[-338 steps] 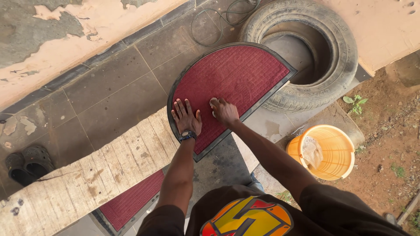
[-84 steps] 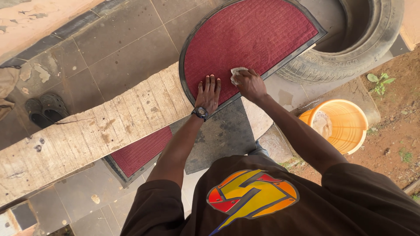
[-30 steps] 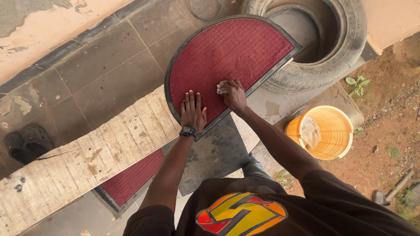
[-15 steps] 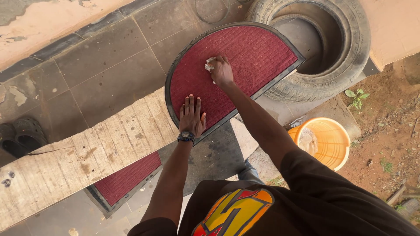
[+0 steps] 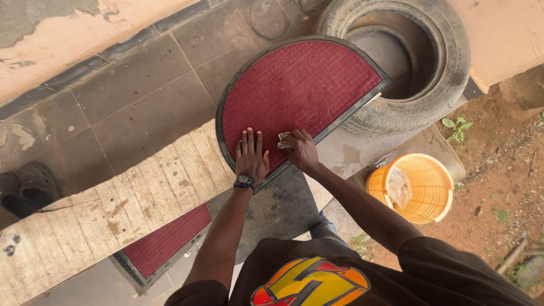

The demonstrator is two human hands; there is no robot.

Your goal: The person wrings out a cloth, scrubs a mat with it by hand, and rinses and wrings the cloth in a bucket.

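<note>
Slippage is my worry: the right hand (image 5: 299,152) is curled tight around a small pale cloth (image 5: 283,139), pressing it onto the red half-round mat (image 5: 300,85). The left hand (image 5: 251,156) lies flat, fingers spread, holding nothing, pinning the mat's straight edge to the wooden plank (image 5: 113,207). From what I see, a hard push could skid the mat off the plank towards the tyre (image 5: 396,62) or the orange bucket (image 5: 413,187).
</note>
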